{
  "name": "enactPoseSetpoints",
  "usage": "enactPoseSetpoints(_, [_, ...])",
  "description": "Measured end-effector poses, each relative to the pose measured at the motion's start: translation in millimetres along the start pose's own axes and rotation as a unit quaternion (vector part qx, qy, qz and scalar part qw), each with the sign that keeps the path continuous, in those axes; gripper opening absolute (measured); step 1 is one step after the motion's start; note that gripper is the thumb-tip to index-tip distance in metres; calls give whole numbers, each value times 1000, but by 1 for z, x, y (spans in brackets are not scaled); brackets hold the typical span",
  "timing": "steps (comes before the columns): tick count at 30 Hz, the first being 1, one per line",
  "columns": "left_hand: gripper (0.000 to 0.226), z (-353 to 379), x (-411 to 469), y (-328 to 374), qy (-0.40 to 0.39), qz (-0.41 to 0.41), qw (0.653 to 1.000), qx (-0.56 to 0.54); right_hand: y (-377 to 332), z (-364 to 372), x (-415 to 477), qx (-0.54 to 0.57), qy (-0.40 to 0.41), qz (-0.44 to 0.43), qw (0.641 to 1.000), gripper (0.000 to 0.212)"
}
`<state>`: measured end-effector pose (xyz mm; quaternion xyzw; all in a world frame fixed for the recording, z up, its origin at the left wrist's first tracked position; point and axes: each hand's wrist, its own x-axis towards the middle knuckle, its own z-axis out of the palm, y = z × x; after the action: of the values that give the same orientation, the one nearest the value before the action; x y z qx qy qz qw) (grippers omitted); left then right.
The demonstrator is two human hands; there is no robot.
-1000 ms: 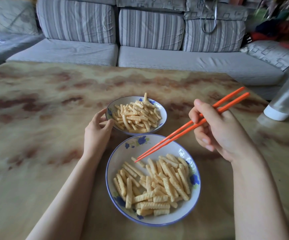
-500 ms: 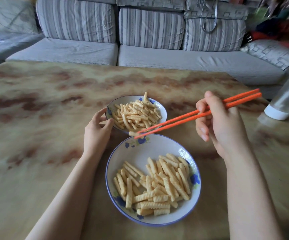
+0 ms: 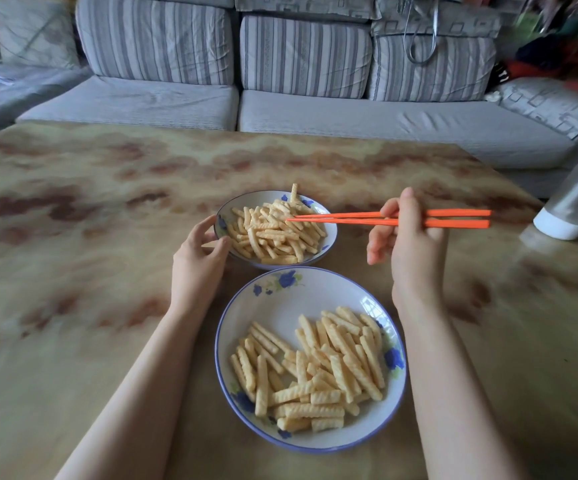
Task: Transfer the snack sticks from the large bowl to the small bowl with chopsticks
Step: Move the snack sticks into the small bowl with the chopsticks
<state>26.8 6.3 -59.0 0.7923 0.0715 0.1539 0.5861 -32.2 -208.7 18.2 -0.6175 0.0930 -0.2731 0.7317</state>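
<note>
Over the small bowl (image 3: 224, 216) rim, chopsticks (image 3: 349, 221) lie level.

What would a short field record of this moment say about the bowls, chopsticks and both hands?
small bowl: far one, heaped with snack sticks
large bowl: near one, sticks on its near half, far half bare
chopsticks: orange, level, tips slightly apart over the small bowl's pile; no stick plainly pinched
left hand: holds the small bowl's left rim
right hand: grips the chopsticks
</note>
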Motion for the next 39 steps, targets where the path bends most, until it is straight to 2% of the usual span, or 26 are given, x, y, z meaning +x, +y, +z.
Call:
enactPoseSetpoints(6, [42, 0, -1, 0, 0, 2, 1000, 2, -20, -10, -2, 11, -38, -30, 999, 39])
enactPoseSetpoints(8, [41, 0, -1, 1, 0, 1, 1000, 2, -28, -17, -3, 7, -95, -20, 995, 40])
enactPoseSetpoints(11, [41, 0, 0, 0, -1, 3, 1000, 7, -38, -26, -8, -60, -205, 6, 977, 42])
enactPoseSetpoints(14, [41, 0, 0, 0, -3, 3, 1000, 3, -43, -31, -15, -112, -269, 24, 956, 42])
enactPoseSetpoints(22, [42, 0, 1, -1, -3, 4, 1000, -1, -43, -31, -17, -152, -310, 42, 937, 41])
enactPoseSetpoints(30, [42, 0, -1, 1, 1, 7, 1000, 6, -37, -25, -13, -114, -224, 29, 968, 43])
enactPoseSetpoints(35, [42, 0, 0, 0, -1, 7, 1000, 5, -33, -23, -6, -16, -87, -14, 996, 42])
enactPoseSetpoints(39, [42, -1, 0, 0, -1, 10, 1000, 9, -25, -18, -2, 2, 11, -47, 999, 38])
